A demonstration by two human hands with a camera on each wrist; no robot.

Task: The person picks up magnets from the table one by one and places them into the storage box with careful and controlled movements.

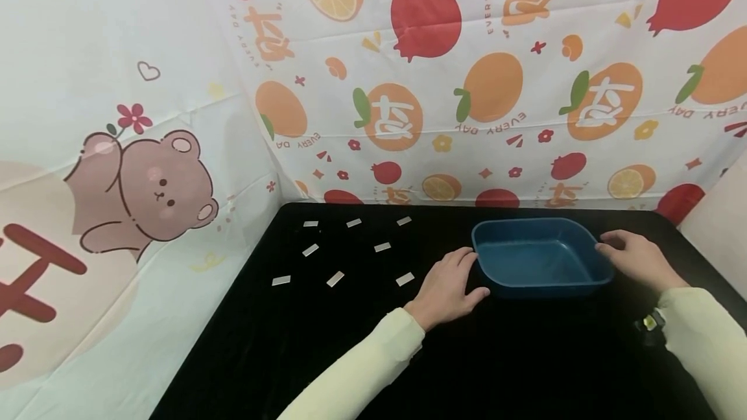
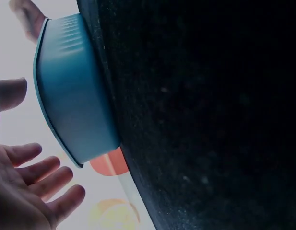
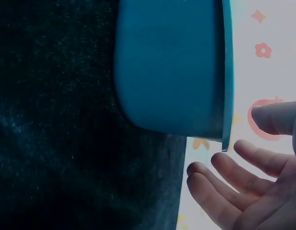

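A blue plastic basin (image 1: pixel 537 264) with rounded corners stands upright on the black table. At its left rim is my left hand (image 1: pixel 445 287), fingers loosely spread and thumb apart from them. My right hand (image 1: pixel 636 258) is at the opposite rim with its fingertips close to the edge. In the left wrist view, the basin's outer wall (image 2: pixel 73 96) shows, and the relaxed fingers (image 2: pixel 52 182) have a gap before it. The right wrist view has the fingers (image 3: pixel 212 196) slightly bent just beyond the rim (image 3: pixel 228 96), not curled round it.
Several small pale rectangular pieces (image 1: pixel 335 279) lie spread over the left part of the black table (image 1: pixel 327 342). A fruit-print cloth (image 1: pixel 432 83) hangs behind the table, and a bear-print cloth (image 1: pixel 163 186) hangs along its left side.
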